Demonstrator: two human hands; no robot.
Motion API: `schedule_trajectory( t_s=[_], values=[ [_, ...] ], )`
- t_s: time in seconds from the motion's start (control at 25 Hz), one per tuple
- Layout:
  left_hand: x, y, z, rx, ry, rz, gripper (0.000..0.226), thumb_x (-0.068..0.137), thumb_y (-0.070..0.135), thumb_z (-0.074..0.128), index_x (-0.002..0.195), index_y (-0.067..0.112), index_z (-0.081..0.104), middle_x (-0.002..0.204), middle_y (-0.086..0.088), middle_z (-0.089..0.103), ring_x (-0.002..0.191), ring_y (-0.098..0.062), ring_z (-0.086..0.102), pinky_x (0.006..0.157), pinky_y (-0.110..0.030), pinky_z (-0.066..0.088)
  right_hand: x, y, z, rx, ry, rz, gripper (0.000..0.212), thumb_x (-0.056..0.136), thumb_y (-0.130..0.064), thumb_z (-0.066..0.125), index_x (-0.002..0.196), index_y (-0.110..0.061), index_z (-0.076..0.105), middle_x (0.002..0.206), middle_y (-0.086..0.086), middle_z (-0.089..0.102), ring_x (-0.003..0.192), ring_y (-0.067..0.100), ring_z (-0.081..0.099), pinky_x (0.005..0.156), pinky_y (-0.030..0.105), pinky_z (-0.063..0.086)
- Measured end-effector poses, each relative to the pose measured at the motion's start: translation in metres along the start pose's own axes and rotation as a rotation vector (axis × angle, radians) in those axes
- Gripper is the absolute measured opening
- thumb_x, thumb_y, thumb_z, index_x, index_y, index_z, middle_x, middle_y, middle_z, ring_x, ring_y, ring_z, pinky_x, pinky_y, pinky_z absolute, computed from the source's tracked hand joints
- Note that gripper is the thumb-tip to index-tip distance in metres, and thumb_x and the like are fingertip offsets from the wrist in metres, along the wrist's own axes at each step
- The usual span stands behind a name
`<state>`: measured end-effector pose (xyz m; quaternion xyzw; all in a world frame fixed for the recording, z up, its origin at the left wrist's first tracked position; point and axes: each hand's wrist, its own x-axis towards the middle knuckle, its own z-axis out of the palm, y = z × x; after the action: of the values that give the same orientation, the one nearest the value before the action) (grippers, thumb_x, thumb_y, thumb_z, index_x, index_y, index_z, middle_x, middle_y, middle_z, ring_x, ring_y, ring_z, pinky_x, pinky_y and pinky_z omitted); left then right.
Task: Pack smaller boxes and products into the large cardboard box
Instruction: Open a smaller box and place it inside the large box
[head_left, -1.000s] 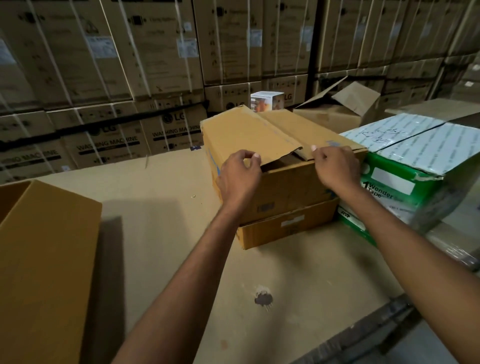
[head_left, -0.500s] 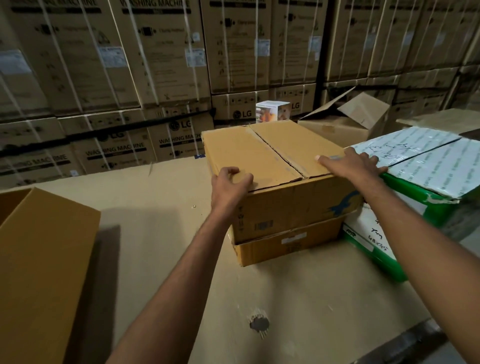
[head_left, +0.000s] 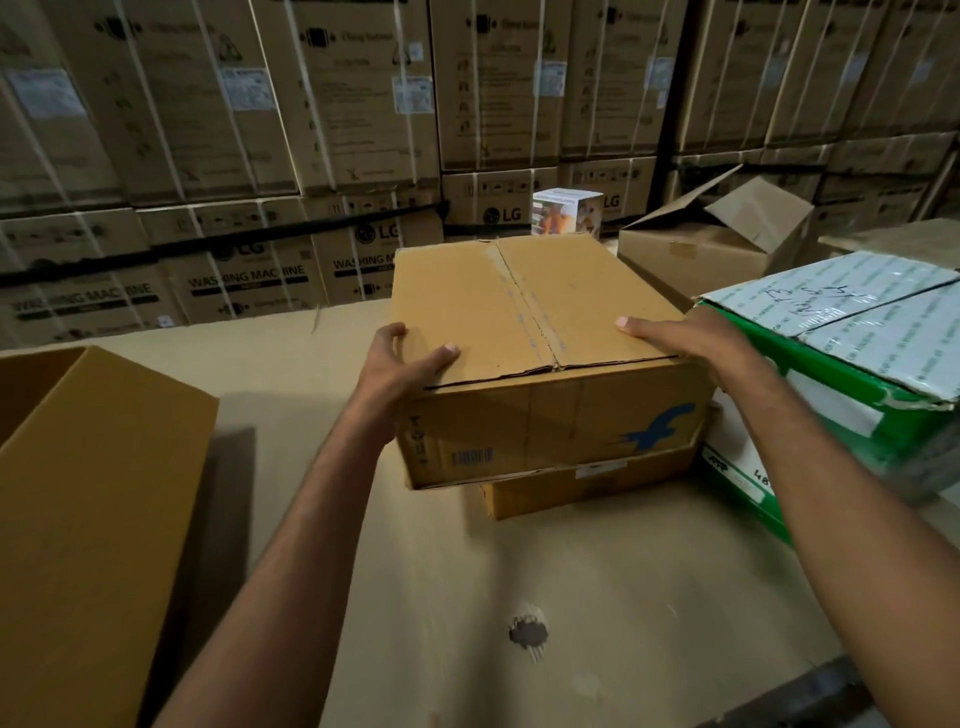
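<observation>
- A warehouse: a wall of strapped washing-machine cartons (head_left: 260, 171) stands behind a worktable (head_left: 649, 597) topped with tan board.
- The brown box (head_left: 540, 415), flaps folded shut but with no fresh tape across the seam, sits at mid-table on a flatter carton (head_left: 587, 486) and overhangs it to the left.
- The left hand (head_left: 400, 364) grips the near-left top corner, thumb on the lid and fingers curled round the side.
- The right hand (head_left: 691, 338) lies on the right top edge with its thumb flat on the lid. Its fingers drop out of sight, so I cannot tell whether they clasp.
- The box looks stiff and probably moderately heavy. The untaped flaps could spring open, so holding low on both side walls seems safer than holding by the lid.
- The large cardboard box (head_left: 93, 493) stands open at the left, well apart.
- A green carton (head_left: 857, 415) crowds the right side, leaving little room for fingers there.
- A small white product box (head_left: 566, 213) and an open carton (head_left: 711, 249) stand behind.
</observation>
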<state>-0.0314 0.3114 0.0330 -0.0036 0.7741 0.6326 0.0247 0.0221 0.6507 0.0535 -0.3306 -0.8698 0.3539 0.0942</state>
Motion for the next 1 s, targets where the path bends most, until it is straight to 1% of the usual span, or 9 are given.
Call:
schedule_trajectory(
  t_s=[0.08,0.16,0.24,0.44,0.56,0.64,0.76,0.88,1.0],
  values=[
    [-0.006,0.005,-0.011,0.012,0.031,0.034,0.082,0.077,0.041,0.088,0.147,0.03,0.047,0.141,-0.005,0.044,0.115,-0.026,0.056,0.076,-0.038,0.059,-0.013,-0.007,-0.001,-0.004,0.035,-0.064,0.106,0.064,-0.083,0.074,0.137,-0.009,0.055,0.134,0.015,0.061,0.117,0.035,0.059,0.089,0.045,0.053],
    [-0.014,0.015,-0.03,-0.003,0.083,0.072,0.079,0.075,0.041,0.089,0.144,0.031,0.052,0.139,-0.006,0.045,0.112,-0.025,0.058,0.071,-0.035,0.057,-0.03,-0.019,-0.01,-0.009,0.084,-0.151,0.091,0.065,-0.083,0.073,0.117,-0.009,0.065,0.114,0.011,0.068,0.096,0.028,0.062,0.067,0.035,0.046],
    [-0.021,0.022,-0.055,-0.001,0.099,0.126,0.079,0.074,0.044,0.089,0.144,0.033,0.053,0.131,-0.002,0.044,0.107,-0.02,0.06,0.066,-0.029,0.056,-0.052,-0.035,-0.02,0.016,0.136,-0.224,0.079,0.068,-0.079,0.074,0.105,-0.01,0.066,0.103,0.009,0.068,0.082,0.023,0.059,0.061,0.033,0.037],
    [-0.048,0.025,-0.111,0.038,0.207,0.391,0.07,0.074,0.055,0.085,0.137,0.041,0.058,0.138,0.004,0.05,0.107,-0.013,0.064,0.066,-0.018,0.058,-0.101,-0.079,-0.009,0.33,0.242,-0.486,0.077,0.076,-0.063,0.081,0.134,-0.018,0.057,0.109,-0.004,0.058,0.089,0.012,0.056,0.066,0.029,0.045],
    [-0.064,0.021,-0.156,0.072,0.314,0.475,0.064,0.07,0.064,0.085,0.128,0.053,0.061,0.137,0.009,0.059,0.119,-0.021,0.064,0.089,-0.04,0.061,-0.125,-0.103,0.023,0.438,0.236,-0.603,0.084,0.07,-0.072,0.079,0.137,-0.028,0.053,0.117,-0.011,0.063,0.105,0.013,0.065,0.086,0.042,0.059],
    [-0.077,0.022,-0.191,0.085,0.365,0.513,0.061,0.072,0.06,0.085,0.128,0.052,0.063,0.137,0.013,0.057,0.118,-0.016,0.063,0.091,-0.044,0.06,-0.146,-0.12,0.044,0.397,0.265,-0.662,0.085,0.074,-0.073,0.075,0.142,-0.027,0.051,0.125,-0.01,0.062,0.112,0.016,0.063,0.091,0.042,0.056],
    [-0.102,0.025,-0.246,0.118,0.407,0.558,0.058,0.075,0.053,0.085,0.129,0.046,0.064,0.14,0.009,0.055,0.106,-0.005,0.064,0.079,-0.028,0.062,-0.187,-0.149,0.069,0.415,0.288,-0.764,0.081,0.081,-0.067,0.074,0.148,-0.029,0.05,0.143,-0.005,0.059,0.124,0.016,0.058,0.096,0.037,0.051],
    [-0.121,0.033,-0.308,0.162,0.44,0.608,0.057,0.077,0.05,0.084,0.13,0.04,0.066,0.139,0.01,0.053,0.108,-0.004,0.063,0.073,-0.012,0.057,-0.229,-0.187,0.089,0.448,0.272,-0.842,0.068,0.084,-0.064,0.071,0.143,-0.032,0.059,0.145,-0.006,0.06,0.131,0.014,0.056,0.103,0.037,0.048],
    [-0.138,0.038,-0.388,0.224,0.488,0.612,0.058,0.075,0.056,0.083,0.128,0.043,0.066,0.142,0.01,0.052,0.118,-0.009,0.06,0.075,-0.013,0.055,-0.285,-0.231,0.121,0.518,0.258,-0.857,0.064,0.084,-0.064,0.069,0.14,-0.034,0.061,0.144,-0.009,0.061,0.131,0.01,0.055,0.105,0.037,0.048]
  ],
)
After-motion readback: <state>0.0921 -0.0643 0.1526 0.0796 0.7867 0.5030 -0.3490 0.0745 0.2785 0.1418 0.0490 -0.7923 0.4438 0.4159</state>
